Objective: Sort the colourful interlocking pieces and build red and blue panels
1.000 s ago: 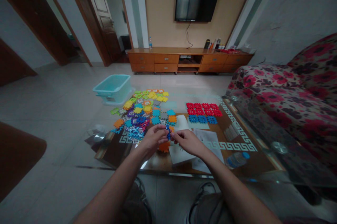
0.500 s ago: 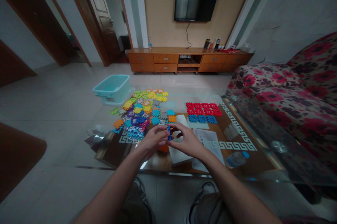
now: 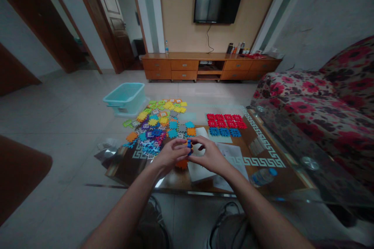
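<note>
Between my two hands, above the near side of the glass table [image 3: 292,171], is a small blue puzzle piece [image 3: 189,146], seen nearly edge-on. My left hand [image 3: 172,155] grips it from the left, and my right hand [image 3: 207,153] pinches it from the right with thumb and fingers. A bit of yellow or orange shows at the piece, too small to make out. Below my hands lies an orange puzzle piece [image 3: 181,165]. To the left spreads a heap of mixed-colour puzzle pieces [image 3: 152,134]. Red pieces [image 3: 224,120] and blue pieces [image 3: 224,132] lie in rows at the right.
White paper sheets [image 3: 230,159] lie under and right of my hands. A water bottle [image 3: 263,177] rests on its side near the front right. A turquoise bin [image 3: 125,99] stands behind the heap at left. A flowered sofa [image 3: 330,105] borders the right side.
The blue puzzle piece has shifted slightly to the right and turned a little between my fingers. Both hands keep hold of it; the rows and heap look the same.
</note>
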Action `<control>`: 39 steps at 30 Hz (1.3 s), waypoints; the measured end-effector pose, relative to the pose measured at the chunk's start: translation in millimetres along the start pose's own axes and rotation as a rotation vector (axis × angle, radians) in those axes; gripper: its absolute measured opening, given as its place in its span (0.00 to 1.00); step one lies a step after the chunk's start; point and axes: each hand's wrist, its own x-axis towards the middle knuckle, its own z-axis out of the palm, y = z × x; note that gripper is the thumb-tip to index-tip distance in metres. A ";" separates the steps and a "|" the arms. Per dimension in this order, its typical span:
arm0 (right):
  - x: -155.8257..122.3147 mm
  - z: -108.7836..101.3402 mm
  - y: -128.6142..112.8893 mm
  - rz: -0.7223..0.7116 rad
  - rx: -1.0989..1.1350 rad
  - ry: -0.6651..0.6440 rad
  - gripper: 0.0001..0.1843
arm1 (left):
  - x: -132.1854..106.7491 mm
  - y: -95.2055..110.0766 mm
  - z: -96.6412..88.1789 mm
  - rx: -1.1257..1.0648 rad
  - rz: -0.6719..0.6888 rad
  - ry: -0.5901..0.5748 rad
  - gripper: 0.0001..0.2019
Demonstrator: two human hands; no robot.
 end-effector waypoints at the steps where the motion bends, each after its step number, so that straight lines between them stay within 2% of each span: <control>1: 0.1 -0.3 -0.6 -0.004 0.000 0.002 0.26 | -0.2 0.2 0.3 0.002 -0.002 0.000 0.22; 9: -0.1 -0.8 -1.3 -0.060 -0.026 0.007 0.25 | 0.2 0.6 0.7 0.005 0.000 -0.007 0.23; 24: -0.9 0.0 -1.3 -0.067 -0.075 0.032 0.26 | 2.2 -2.3 -2.3 0.011 -0.014 -0.040 0.25; 31: -0.6 1.3 0.7 -0.094 -0.113 0.104 0.26 | 6.8 -1.4 -3.5 -0.025 -0.073 -0.081 0.15; 39: -2.6 4.8 4.1 -0.133 -0.111 0.106 0.27 | 1.5 0.6 0.6 0.072 -0.100 -0.094 0.19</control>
